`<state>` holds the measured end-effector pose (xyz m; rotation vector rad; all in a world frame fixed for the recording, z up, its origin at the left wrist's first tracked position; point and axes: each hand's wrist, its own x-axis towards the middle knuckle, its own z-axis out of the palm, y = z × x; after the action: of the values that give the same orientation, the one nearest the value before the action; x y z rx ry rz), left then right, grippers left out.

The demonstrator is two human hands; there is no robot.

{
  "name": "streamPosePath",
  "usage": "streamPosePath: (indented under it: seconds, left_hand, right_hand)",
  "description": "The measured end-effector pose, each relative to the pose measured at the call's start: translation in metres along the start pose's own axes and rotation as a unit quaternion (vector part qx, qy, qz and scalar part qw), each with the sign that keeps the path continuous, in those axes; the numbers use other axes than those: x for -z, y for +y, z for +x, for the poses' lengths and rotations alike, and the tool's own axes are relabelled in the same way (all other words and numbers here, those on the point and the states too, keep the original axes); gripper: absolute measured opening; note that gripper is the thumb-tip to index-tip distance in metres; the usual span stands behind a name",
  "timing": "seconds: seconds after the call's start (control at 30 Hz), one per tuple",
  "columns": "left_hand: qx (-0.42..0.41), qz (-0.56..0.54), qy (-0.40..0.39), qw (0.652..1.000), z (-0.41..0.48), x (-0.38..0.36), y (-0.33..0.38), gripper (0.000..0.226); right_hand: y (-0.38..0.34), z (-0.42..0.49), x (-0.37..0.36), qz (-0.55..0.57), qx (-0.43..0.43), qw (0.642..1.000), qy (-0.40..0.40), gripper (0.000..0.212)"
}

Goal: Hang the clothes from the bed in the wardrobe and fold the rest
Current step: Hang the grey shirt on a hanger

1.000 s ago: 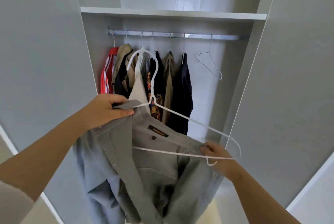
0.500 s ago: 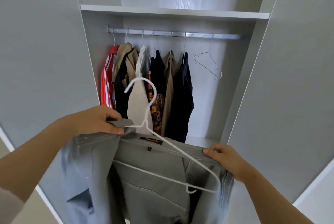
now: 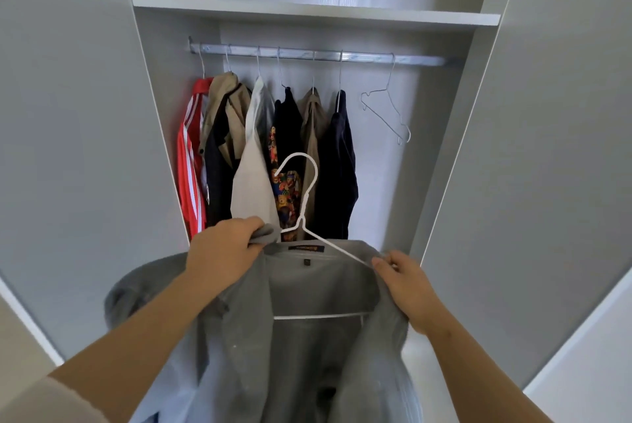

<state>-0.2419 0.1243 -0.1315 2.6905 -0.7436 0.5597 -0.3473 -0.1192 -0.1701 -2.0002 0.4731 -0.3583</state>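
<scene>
Before the open wardrobe (image 3: 564,149), going from the left, a pale door panel fills the edge of the view, and past it the rail (image 3: 318,56) runs under a white shelf (image 3: 314,10). A red garment with white stripes (image 3: 189,163) hangs at the rail's left end, then a tan piece (image 3: 227,98) over something dark, a white shirt (image 3: 253,163), a dark garment with a printed bear pattern (image 3: 285,190), another tan one (image 3: 313,122) and a navy one (image 3: 338,163). An empty wire hanger (image 3: 386,115) hangs alone further right, well apart from the clothes. Lower down, the left hand (image 3: 225,251) has its fingers curled round the left collar of a grey shirt (image 3: 307,354), bunching the cloth. A white hanger (image 3: 302,197) sits inside that shirt, its hook standing up in front of the hung clothes and below the rail, its bar showing across the open neck. The right hand (image 3: 410,289) grips the shirt's right shoulder, thumb and forefinger seemingly pinching the hanger's wire through or beside the fabric, though the exact contact is hard to make out. The shirt hangs open-fronted between both hands, held in the air and not on the rail.
</scene>
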Motion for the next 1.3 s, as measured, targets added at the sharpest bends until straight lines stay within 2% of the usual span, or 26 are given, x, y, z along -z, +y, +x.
streamPosePath:
  seconds: [0.13,0.2,0.3,0.33,0.43,0.47,0.53,0.57,0.6,0.7,0.8,0.9,0.97,1.03,1.1,1.13,1.17,1.2,1.23,1.27,1.3]
  left_hand:
    - [0.037,-0.082,0.092,0.992,-0.012,-0.012,0.026,0.024]
    - [0.067,-0.114,0.105,0.986,-0.015,-0.016,0.035,0.027]
    - [0.091,-0.162,0.115,0.976,-0.016,-0.018,0.036,0.03]
    - [0.089,-0.175,0.117,0.974,-0.016,-0.017,0.034,0.031]
    - [0.073,-0.195,0.101,0.973,-0.014,-0.012,0.025,0.033]
    - [0.069,-0.197,0.097,0.973,-0.013,-0.01,0.024,0.034]
    - [0.054,-0.199,0.093,0.974,-0.014,-0.008,0.024,0.039]
    - [0.036,-0.199,0.091,0.975,-0.015,-0.008,0.025,0.04]
    - [0.014,-0.198,0.089,0.976,-0.016,-0.008,0.026,0.04]
    - [-0.019,-0.175,0.058,0.983,-0.015,-0.006,0.029,0.035]
    - [0.035,-0.087,0.079,0.992,-0.009,-0.003,0.027,0.027]
    - [0.085,-0.153,0.116,0.978,-0.008,0.001,0.028,0.024]
    - [0.057,-0.218,0.067,0.972,-0.011,0.002,0.033,0.021]
    - [-0.035,-0.232,-0.091,0.968,-0.014,0.002,0.038,0.03]
    - [-0.118,-0.2,-0.277,0.933,-0.018,-0.001,0.037,0.025]
    - [-0.135,-0.203,-0.296,0.923,-0.019,0.0,0.036,0.019]
    - [-0.128,-0.225,-0.254,0.932,-0.018,0.0,0.035,0.012]
    - [-0.108,-0.24,-0.153,0.953,-0.017,0.001,0.033,0.013]
    - [-0.097,-0.217,-0.039,0.971,-0.014,0.002,0.033,0.024]
    - [-0.101,-0.175,0.03,0.979,-0.01,0.004,0.035,0.037]
    - [-0.118,-0.135,0.049,0.983,-0.004,0.005,0.037,0.046]
  right_hand:
    - [-0.02,-0.016,-0.027,-0.033,0.076,0.994,-0.072,0.027]
    - [-0.024,-0.022,-0.036,-0.041,0.094,0.988,-0.114,0.026]
    - [-0.027,-0.022,-0.032,-0.064,0.119,0.984,-0.118,0.032]
    - [-0.028,-0.022,-0.029,-0.07,0.135,0.985,-0.082,0.032]
    - [-0.033,-0.02,-0.014,-0.03,0.201,0.966,0.159,0.019]
    - [-0.036,-0.017,-0.01,-0.061,0.2,0.958,0.198,0.026]
    - [-0.037,-0.007,-0.003,-0.222,0.193,0.944,0.148,0.053]
    - [-0.035,-0.003,0.0,-0.295,0.192,0.93,0.106,0.056]
    - [-0.034,0.0,0.003,-0.316,0.195,0.925,0.079,0.049]
    - [-0.032,-0.002,0.007,-0.224,0.184,0.956,0.038,0.024]
    - [-0.023,-0.007,0.001,-0.19,0.161,0.968,0.024,0.02]
    - [-0.015,-0.008,-0.003,-0.141,0.116,0.982,0.04,0.015]
    - [-0.013,-0.006,-0.003,-0.11,0.084,0.988,0.07,0.012]
    - [-0.012,-0.005,-0.001,-0.056,0.056,0.992,0.101,0.005]
    - [-0.012,-0.005,0.002,-0.008,0.043,0.993,0.107,0.006]
    - [-0.013,-0.005,0.003,0.006,0.041,0.993,0.106,0.011]
    - [-0.013,-0.006,0.005,0.014,0.04,0.994,0.103,0.017]
    - [-0.013,-0.007,0.005,0.016,0.04,0.994,0.098,0.021]
    - [-0.014,-0.007,0.006,0.016,0.04,0.995,0.093,0.024]
    - [-0.013,-0.007,0.005,0.018,0.043,0.995,0.086,0.024]
    - [-0.013,-0.007,0.005,0.022,0.047,0.995,0.079,0.023]
